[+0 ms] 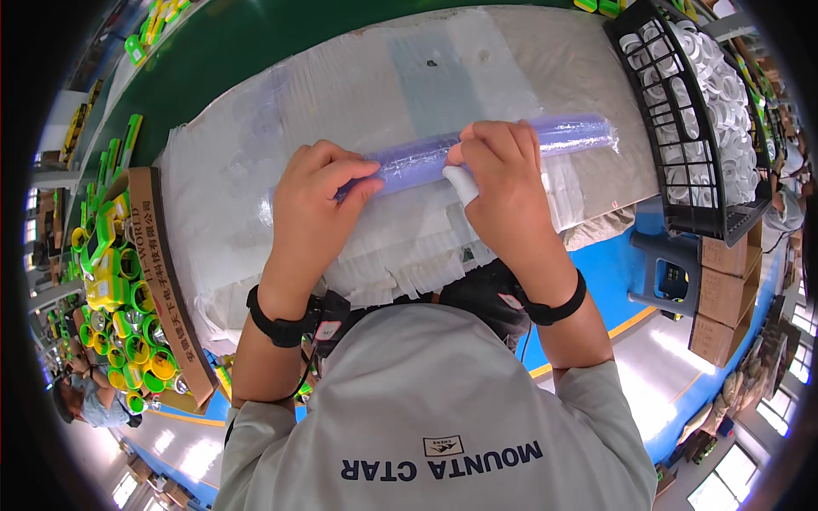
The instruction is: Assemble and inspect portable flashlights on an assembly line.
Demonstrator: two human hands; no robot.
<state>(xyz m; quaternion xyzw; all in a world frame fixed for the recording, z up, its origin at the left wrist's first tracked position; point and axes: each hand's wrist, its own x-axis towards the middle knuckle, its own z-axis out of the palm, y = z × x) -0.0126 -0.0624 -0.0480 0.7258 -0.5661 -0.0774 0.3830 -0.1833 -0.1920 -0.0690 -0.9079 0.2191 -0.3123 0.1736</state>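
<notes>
A long translucent purple plastic roll (417, 160) lies across the table in front of me, tilted slightly up to the right. Its surface is shiny and creased like film. My left hand (319, 192) pinches it near its left end between thumb and fingers. Further along, my right hand (503, 170) is closed over the roll with curled fingers. A white piece (461, 183) sits at my right thumb; whether it is a cover on the thumb or something held I cannot tell. The palm sides of both hands are hidden.
The table (341, 94) has a worn covering with taped patches. At right stands a black crate (694, 128) full of white ring-shaped parts, near a grey stool (669, 272) and cardboard boxes (724, 298). At left, a carton (170, 289) holds green and yellow parts; a person (98, 396) is beyond.
</notes>
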